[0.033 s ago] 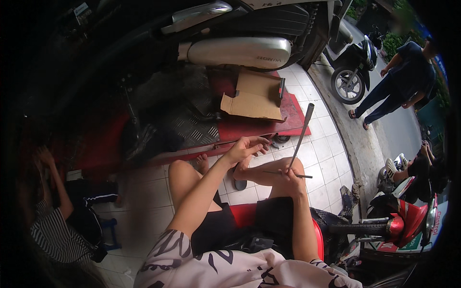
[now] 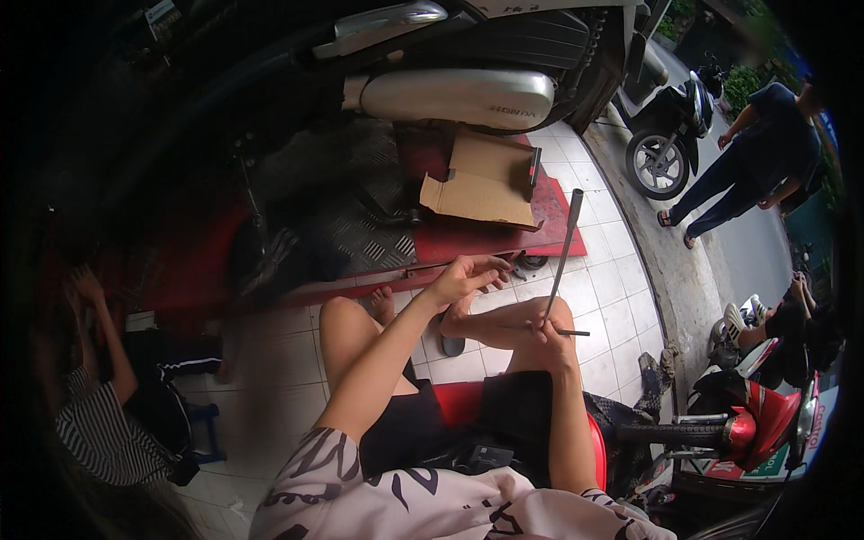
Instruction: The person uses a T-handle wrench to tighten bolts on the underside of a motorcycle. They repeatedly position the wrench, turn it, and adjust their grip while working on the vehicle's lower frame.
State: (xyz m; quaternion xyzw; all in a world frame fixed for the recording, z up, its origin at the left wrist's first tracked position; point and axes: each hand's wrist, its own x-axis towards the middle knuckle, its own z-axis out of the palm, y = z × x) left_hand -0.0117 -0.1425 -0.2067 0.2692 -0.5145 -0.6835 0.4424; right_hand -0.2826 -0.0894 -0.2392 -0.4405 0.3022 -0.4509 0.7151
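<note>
My right hand [image 2: 548,347] is closed round the crossbar end of a T-handle wrench [image 2: 562,256], above my right knee. The long metal shaft rises up and slightly right, with a thicker socket-like end at the top. A short piece of the dark crossbar sticks out to the right of my fist. My left hand [image 2: 464,278] hangs in the air between my knees and the red lift platform [image 2: 481,236]. Its fingers are apart, loosely bent and pointing right, with nothing visible in them. The fingertips look dark and smudged.
An opened cardboard box [image 2: 481,193] lies on the platform under a motorcycle [image 2: 450,97]. At the left sits a person in a striped shirt [image 2: 112,432]. A person in dark clothes [image 2: 765,153] stands outside near a parked scooter [image 2: 661,153]. A red motorbike [image 2: 765,418] is close on my right.
The shaft of the T-handle wrench has swung slightly left and stands a bit more upright. My left hand keeps its loose pose. The whole view has shifted a little.
</note>
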